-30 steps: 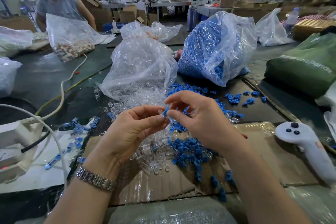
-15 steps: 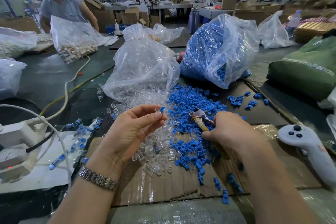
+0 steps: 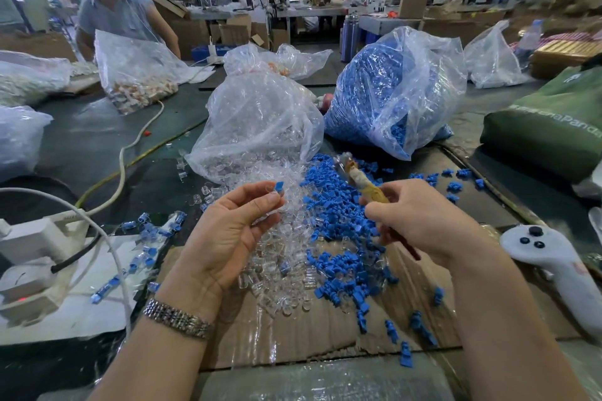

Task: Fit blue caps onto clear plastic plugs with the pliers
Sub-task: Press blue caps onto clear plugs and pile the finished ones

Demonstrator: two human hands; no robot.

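Pliers (image 3: 365,184) – stiff, heaviest item, right hand (image 3: 420,221) wrapped round the taped handles, head blurred over the blue caps pile (image 3: 338,231). Left hand (image 3: 228,234) fingertips pinch a clear plug (image 3: 272,193) with blue cap (image 3: 279,186) – light, slick, likely brittle; grip its sides.

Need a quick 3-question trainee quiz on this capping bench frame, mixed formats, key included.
1. True or false: the right hand grips the pliers.
2. What does the left hand pinch at its fingertips? A) only a clear plug B) a clear plug with a blue cap C) nothing
3. Fill in: the bag of blue caps stands to the ___ of the bag of clear plugs.

Key: 1 true; 2 B; 3 right
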